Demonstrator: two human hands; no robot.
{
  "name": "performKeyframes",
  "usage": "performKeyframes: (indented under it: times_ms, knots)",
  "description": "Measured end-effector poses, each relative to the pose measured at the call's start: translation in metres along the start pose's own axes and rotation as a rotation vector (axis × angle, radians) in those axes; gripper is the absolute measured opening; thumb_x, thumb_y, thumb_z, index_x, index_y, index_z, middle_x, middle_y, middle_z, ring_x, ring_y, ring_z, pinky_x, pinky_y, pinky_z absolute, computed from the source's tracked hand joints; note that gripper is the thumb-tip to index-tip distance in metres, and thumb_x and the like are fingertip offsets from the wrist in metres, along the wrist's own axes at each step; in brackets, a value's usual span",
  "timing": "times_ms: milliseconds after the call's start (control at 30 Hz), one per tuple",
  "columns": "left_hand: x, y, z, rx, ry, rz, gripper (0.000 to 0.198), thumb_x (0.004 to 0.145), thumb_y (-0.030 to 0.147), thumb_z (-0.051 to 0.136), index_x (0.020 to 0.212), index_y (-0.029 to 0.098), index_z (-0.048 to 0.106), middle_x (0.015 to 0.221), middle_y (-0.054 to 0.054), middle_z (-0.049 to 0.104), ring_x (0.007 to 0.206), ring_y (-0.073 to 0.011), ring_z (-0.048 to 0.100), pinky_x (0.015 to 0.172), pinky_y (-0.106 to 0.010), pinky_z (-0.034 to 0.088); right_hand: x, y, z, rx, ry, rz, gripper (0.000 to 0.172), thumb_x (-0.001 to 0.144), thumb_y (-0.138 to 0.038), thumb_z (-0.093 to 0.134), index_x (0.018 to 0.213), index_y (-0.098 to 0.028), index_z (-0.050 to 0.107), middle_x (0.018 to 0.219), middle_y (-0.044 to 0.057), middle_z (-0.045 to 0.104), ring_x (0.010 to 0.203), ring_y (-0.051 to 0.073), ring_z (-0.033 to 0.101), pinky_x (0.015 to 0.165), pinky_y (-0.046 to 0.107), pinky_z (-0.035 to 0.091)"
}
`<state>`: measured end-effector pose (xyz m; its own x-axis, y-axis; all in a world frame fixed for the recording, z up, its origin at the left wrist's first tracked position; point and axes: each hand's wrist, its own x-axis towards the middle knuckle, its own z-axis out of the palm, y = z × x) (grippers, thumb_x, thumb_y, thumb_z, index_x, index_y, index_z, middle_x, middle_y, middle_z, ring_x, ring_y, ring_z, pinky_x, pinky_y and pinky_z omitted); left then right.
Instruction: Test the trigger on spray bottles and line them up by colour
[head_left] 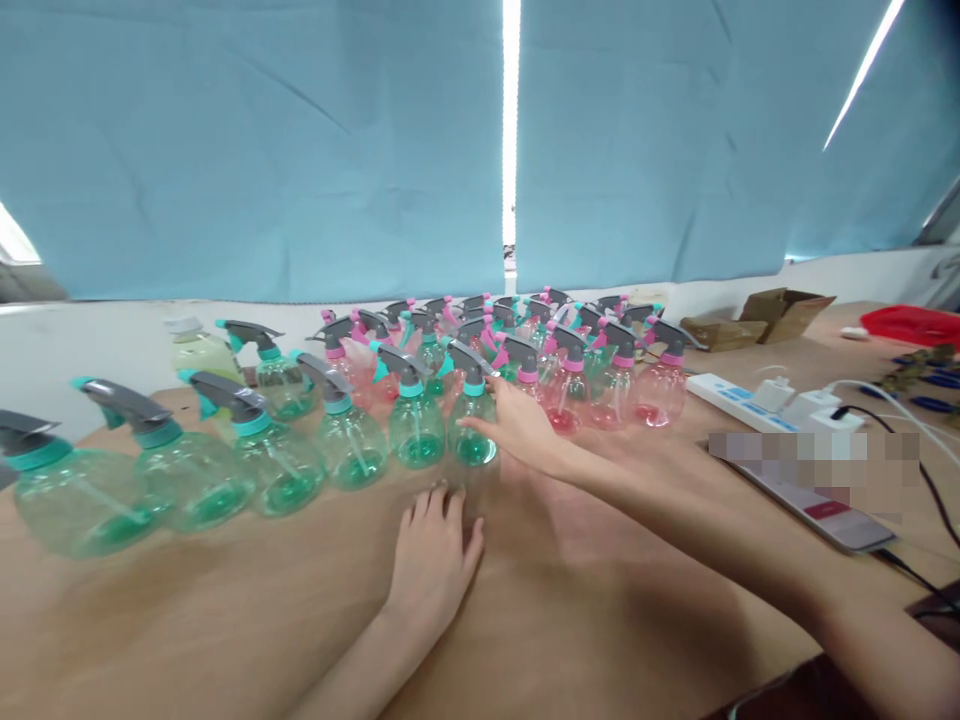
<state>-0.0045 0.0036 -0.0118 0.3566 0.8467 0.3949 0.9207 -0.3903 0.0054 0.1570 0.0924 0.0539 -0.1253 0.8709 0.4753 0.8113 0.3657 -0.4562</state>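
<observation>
The spread right hand [517,425] touches a green spray bottle [474,445], the open left hand [433,565] rests on the table [225,620] just before it, and pink bottles [566,395] and a power strip [739,405] with unreadable markings stand beyond.

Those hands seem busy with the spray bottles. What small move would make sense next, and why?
Probably the right hand should gently close around the green-tinted spray bottle that it already reaches across, because that bottle stands close beside another green bottle and the pink bottles. The left hand rests on the wooden table just in front, well placed to steady it.
</observation>
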Motion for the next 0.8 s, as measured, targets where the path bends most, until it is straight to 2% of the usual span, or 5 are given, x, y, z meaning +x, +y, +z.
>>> performKeyframes:
  times_ms: [333, 433, 533, 633, 800]
  knots:
    - [0.001, 0.002, -0.004, -0.05, -0.048, -0.009, 0.033, 0.094, 0.024, 0.046, 0.119, 0.011, 0.061, 0.123, -0.02, 0.062, 0.112, -0.0363, 0.057, 0.089, -0.05, 0.047, 0.007, -0.001, 0.007, 0.042, 0.049, 0.003, 0.063, 0.084, -0.04, 0.068, 0.133, -0.007, 0.046, 0.128, 0.022, 0.06, 0.121, 0.034, 0.057, 0.096, 0.043, 0.046]
    - [0.001, 0.001, -0.003, -0.03, -0.06, -0.013, 0.033, 0.094, 0.025, 0.048, 0.12, 0.01, 0.062, 0.123, -0.02, 0.062, 0.113, -0.0365, 0.057, 0.09, -0.049, 0.047, -0.007, 0.005, -0.008, 0.099, 0.096, -0.011, 0.056, 0.085, -0.043, 0.065, 0.13, -0.013, 0.05, 0.129, 0.016, 0.061, 0.114, 0.029, 0.061, 0.095, 0.041, 0.047]
    - [0.002, 0.002, -0.004, 0.011, -0.085, -0.018, 0.033, 0.094, 0.026, 0.05, 0.121, 0.01, 0.062, 0.126, -0.019, 0.061, 0.114, -0.0354, 0.056, 0.092, -0.048, 0.046, -0.024, 0.021, -0.031, 0.082, 0.162, 0.005, 0.029, 0.089, -0.042, 0.059, 0.106, -0.018, 0.063, 0.105, 0.008, 0.071, 0.093, 0.024, 0.067, 0.08, 0.037, 0.051]
    - [0.003, 0.002, -0.005, 0.03, -0.099, -0.027, 0.033, 0.094, 0.025, 0.052, 0.121, 0.011, 0.063, 0.127, -0.018, 0.062, 0.115, -0.0342, 0.056, 0.094, -0.047, 0.044, -0.032, 0.04, -0.05, 0.008, 0.213, 0.098, 0.022, 0.088, -0.04, 0.059, 0.093, -0.019, 0.065, 0.095, 0.005, 0.072, 0.083, 0.022, 0.068, 0.073, 0.035, 0.05]
    - [0.003, 0.001, -0.004, 0.009, -0.077, -0.03, 0.034, 0.093, 0.026, 0.052, 0.121, 0.01, 0.064, 0.126, -0.018, 0.062, 0.113, -0.0354, 0.057, 0.094, -0.049, 0.044, -0.025, 0.059, -0.049, -0.049, 0.164, 0.181, 0.049, 0.083, -0.048, 0.064, 0.12, -0.016, 0.059, 0.121, 0.012, 0.067, 0.105, 0.03, 0.066, 0.086, 0.042, 0.05]
